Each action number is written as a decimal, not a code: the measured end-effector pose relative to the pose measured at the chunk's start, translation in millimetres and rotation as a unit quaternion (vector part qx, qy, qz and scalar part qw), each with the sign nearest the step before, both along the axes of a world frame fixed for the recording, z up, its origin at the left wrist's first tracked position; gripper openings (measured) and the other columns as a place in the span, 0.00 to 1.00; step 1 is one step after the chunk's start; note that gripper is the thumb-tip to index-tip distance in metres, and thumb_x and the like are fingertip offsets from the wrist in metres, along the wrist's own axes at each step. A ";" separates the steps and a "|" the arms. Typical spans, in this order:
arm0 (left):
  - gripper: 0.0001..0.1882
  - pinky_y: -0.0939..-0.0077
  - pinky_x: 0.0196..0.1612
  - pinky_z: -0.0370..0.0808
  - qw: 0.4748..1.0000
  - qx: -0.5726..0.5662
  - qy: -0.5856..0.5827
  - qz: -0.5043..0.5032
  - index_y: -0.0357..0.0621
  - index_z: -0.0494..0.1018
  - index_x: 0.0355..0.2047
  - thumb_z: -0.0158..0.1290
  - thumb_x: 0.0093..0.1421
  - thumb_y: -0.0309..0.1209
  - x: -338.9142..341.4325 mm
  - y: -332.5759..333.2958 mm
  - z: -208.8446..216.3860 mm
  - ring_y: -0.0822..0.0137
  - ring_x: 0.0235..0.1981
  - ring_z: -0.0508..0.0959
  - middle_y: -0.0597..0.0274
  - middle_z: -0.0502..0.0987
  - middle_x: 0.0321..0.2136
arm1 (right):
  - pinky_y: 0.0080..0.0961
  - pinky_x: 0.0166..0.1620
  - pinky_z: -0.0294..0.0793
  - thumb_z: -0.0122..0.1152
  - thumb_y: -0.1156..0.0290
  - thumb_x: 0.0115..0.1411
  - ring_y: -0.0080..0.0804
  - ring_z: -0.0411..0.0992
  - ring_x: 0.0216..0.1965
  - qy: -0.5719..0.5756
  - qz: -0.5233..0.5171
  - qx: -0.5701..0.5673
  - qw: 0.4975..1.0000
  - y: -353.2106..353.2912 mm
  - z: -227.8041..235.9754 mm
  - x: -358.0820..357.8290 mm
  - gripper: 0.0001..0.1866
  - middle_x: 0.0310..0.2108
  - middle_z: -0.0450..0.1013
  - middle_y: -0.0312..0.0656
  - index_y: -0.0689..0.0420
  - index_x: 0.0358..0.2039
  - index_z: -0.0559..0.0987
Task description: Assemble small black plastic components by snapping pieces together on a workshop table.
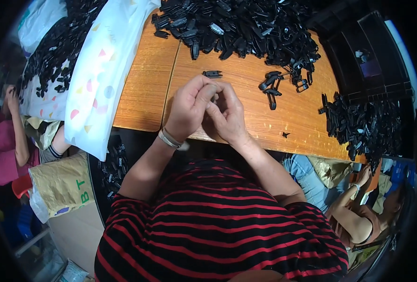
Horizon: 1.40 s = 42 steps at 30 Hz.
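My left hand [187, 105] and my right hand [229, 115] meet over the near edge of the wooden table [145, 89]. Both are closed, thumbs and fingertips pressed together. A small dark bit shows between the fingertips, but the fingers hide most of it and I cannot make out its kind. Just beyond my left fingers lies a black plastic buckle piece [213, 74]. To the right of my hands is a loose cluster of black plastic clips [272, 91], with another few clips [303, 83] farther right.
A large heap of black plastic pieces [246, 30] covers the table's far side. Another heap [363, 127] spreads at the right by a black bin [370, 56]. White patterned plastic sheeting [96, 89] hangs at the left. Co-workers sit left [6, 145] and right [354, 218].
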<state>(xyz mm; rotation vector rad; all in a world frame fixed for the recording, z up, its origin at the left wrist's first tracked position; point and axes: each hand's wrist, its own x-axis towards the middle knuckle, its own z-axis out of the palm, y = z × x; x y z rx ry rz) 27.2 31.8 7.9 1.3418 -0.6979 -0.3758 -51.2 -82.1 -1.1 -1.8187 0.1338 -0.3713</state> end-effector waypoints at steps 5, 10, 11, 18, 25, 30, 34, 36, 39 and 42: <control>0.11 0.81 0.34 0.72 0.979 0.008 -0.204 0.023 0.32 0.72 0.43 0.53 0.63 0.27 -7.3 -0.2 24.0 0.71 0.29 0.75 0.58 0.74 0.34 | 0.19 0.43 0.72 0.52 0.84 0.62 0.21 0.69 0.39 -0.143 0.097 0.134 0.976 -14.6 -1.8 4.7 0.24 0.45 0.68 0.39 0.60 0.58 0.63; 0.10 0.73 0.35 0.72 0.946 0.027 -0.316 0.065 0.34 0.72 0.40 0.53 0.61 0.28 -10.2 3.7 27.3 0.61 0.31 0.75 0.55 0.74 0.32 | 0.27 0.59 0.65 0.61 0.59 0.60 0.32 0.66 0.57 -0.155 0.108 0.162 0.969 -14.2 -2.9 -0.8 0.32 0.57 0.66 0.46 0.65 0.59 0.65; 0.10 0.70 0.35 0.71 0.928 0.031 -0.364 0.079 0.35 0.73 0.38 0.54 0.61 0.29 -9.3 4.2 28.4 0.57 0.31 0.75 0.54 0.74 0.31 | 0.27 0.59 0.65 0.61 0.59 0.60 0.32 0.66 0.57 -0.154 0.108 0.164 0.968 -13.5 -3.0 -1.0 0.32 0.57 0.66 0.46 0.65 0.59 0.65; 0.08 0.70 0.35 0.70 0.922 0.013 -0.372 0.104 0.36 0.72 0.34 0.52 0.60 0.29 -24.6 9.0 35.4 0.56 0.30 0.73 0.54 0.74 0.29 | 0.24 0.48 0.72 0.63 0.70 0.61 0.28 0.72 0.44 -0.170 0.040 0.012 0.985 0.8 10.7 -8.1 0.25 0.45 0.74 0.43 0.64 0.57 0.69; 0.11 0.88 0.30 0.66 0.987 -0.008 0.159 -0.010 0.39 0.73 0.33 0.47 0.68 0.34 -1.3 19.3 3.0 0.84 0.26 0.68 0.73 0.72 0.25 | 0.25 0.42 0.74 0.64 0.73 0.58 0.28 0.73 0.37 0.012 0.097 -0.137 0.986 -40.0 18.0 -16.5 0.18 0.39 0.75 0.42 0.61 0.49 0.76; 0.09 0.80 0.27 0.69 0.992 0.118 -0.016 0.032 0.39 0.73 0.36 0.53 0.64 0.33 17.9 3.2 -1.5 0.74 0.23 0.73 0.67 0.74 0.22 | 0.31 0.35 0.76 0.66 0.72 0.55 0.39 0.77 0.32 0.098 -0.176 -0.423 0.883 -112.6 23.7 -42.9 0.13 0.34 0.75 0.47 0.60 0.42 0.80; 0.11 0.59 0.34 0.74 0.924 0.252 -0.263 0.118 0.48 0.75 0.40 0.56 0.56 0.29 27.2 -21.4 -3.5 0.50 0.32 0.79 0.52 0.77 0.32 | 0.38 0.34 0.75 0.68 0.71 0.52 0.46 0.75 0.31 0.151 -0.176 -0.485 0.843 -120.0 29.6 -38.1 0.12 0.35 0.73 0.48 0.58 0.38 0.82; 0.13 0.65 0.34 0.74 0.861 0.319 -0.370 0.141 0.48 0.77 0.42 0.58 0.55 0.32 31.8 -32.9 -10.7 0.54 0.31 0.78 0.57 0.77 0.31 | 0.38 0.35 0.76 0.68 0.72 0.51 0.47 0.75 0.32 0.139 -0.140 -0.495 0.846 -117.2 29.1 -32.3 0.10 0.37 0.73 0.47 0.59 0.35 0.82; 0.12 0.62 0.35 0.74 0.849 0.373 -0.357 0.118 0.49 0.79 0.40 0.59 0.55 0.34 35.4 -39.1 -10.1 0.53 0.32 0.78 0.56 0.76 0.32 | 0.38 0.37 0.76 0.68 0.75 0.50 0.47 0.75 0.35 0.031 -0.064 -0.491 0.868 -116.0 19.0 -19.5 0.10 0.37 0.73 0.46 0.61 0.33 0.79; 0.10 0.63 0.35 0.73 0.864 0.351 -0.349 0.090 0.49 0.79 0.38 0.59 0.56 0.34 38.4 -32.1 -5.1 0.54 0.32 0.78 0.56 0.75 0.31 | 0.36 0.40 0.75 0.67 0.76 0.51 0.45 0.74 0.38 -0.022 -0.009 -0.464 0.886 -117.2 17.7 -12.3 0.07 0.37 0.73 0.45 0.62 0.31 0.78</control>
